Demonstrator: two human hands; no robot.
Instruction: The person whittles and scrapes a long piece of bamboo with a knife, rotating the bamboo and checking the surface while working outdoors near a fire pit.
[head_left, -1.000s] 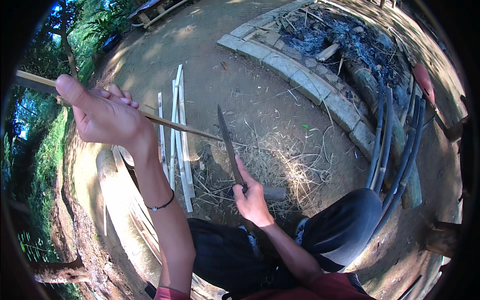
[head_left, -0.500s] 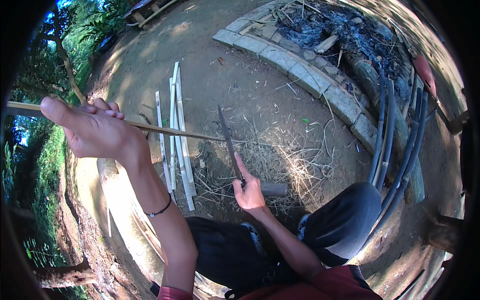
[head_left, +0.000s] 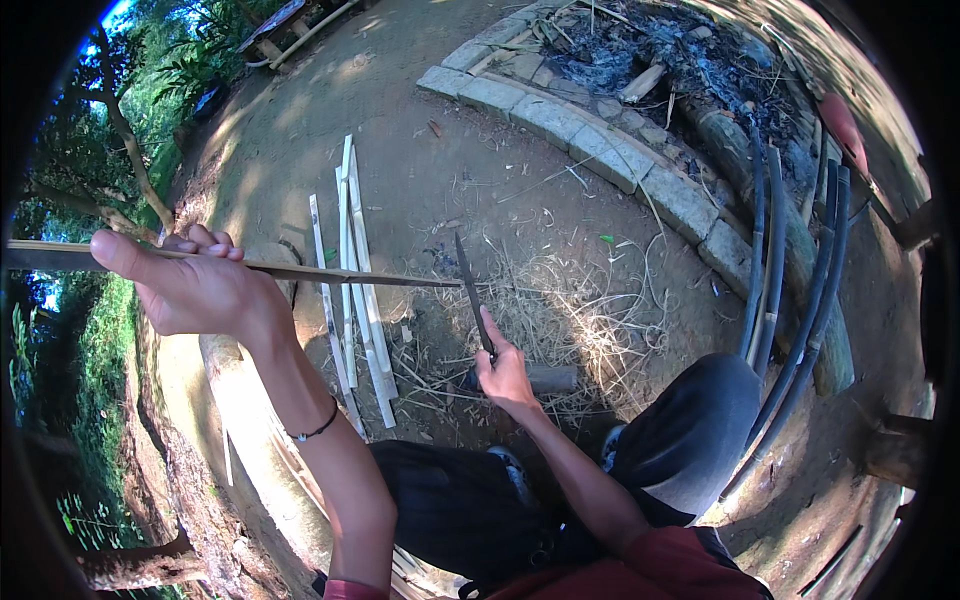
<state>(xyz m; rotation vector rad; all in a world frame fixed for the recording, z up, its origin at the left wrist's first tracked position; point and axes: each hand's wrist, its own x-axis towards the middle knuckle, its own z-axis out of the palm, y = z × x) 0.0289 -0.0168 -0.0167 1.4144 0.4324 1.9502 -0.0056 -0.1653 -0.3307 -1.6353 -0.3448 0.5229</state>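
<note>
Dirt ground (head_left: pixel 370 110) — patchily sunlit (green foliage (head_left: pixel 105 345) at left).

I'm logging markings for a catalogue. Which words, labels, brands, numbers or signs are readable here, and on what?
None are readable.
The knife in the right hand and the strip in the left hand show no lettering.
The charm on the left wrist is too small to tell whether it is marked.

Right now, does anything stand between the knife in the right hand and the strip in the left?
Nothing visible does. The strip held by the left hand reaches the knife in the right hand in this view; whether they touch is unclear.
</note>
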